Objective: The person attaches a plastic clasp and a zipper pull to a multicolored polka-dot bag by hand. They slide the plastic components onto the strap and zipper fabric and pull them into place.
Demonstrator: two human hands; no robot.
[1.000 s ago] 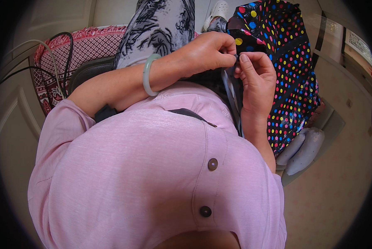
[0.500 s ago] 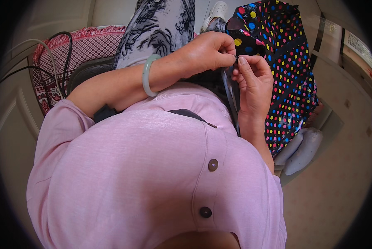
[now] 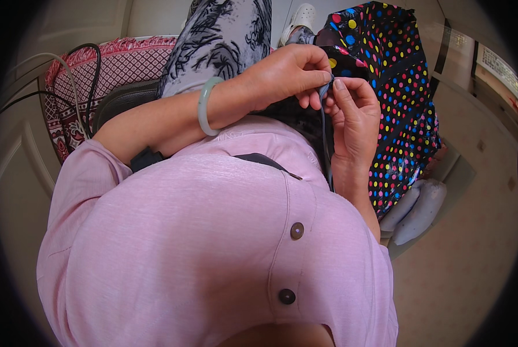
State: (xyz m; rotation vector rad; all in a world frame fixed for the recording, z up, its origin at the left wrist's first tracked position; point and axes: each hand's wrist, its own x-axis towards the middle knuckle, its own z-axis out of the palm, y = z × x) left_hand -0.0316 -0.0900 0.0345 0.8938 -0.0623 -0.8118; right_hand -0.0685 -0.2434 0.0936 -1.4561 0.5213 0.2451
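Observation:
A narrow grey-blue fabric strip [image 3: 324,118] hangs from between my two hands and runs down toward my lap. My left hand [image 3: 296,72], with a pale green bangle [image 3: 208,107] on its forearm, pinches the strip's upper end between thumb and forefinger. Close against it, my right hand [image 3: 356,110] pinches the same end with thumb and fingertips. The fingertips of both hands nearly meet, and they hide most of the gripped part. Where the strip's lower end goes, I cannot see.
Shiny black material with coloured dots [image 3: 403,98] spreads just right of my hands. Beyond it lies a grey, padded-looking thing [image 3: 419,211]. A red patterned cloth [image 3: 129,61] covers the seat at the left, with cables [image 3: 97,75] beside it. A white clog [image 3: 302,16] shows at the top.
More of the grey-blue strip now shows between my hands, its upper part turned into view. My left hand's lower fingers have come out beneath the thumb. The right hand has barely moved.

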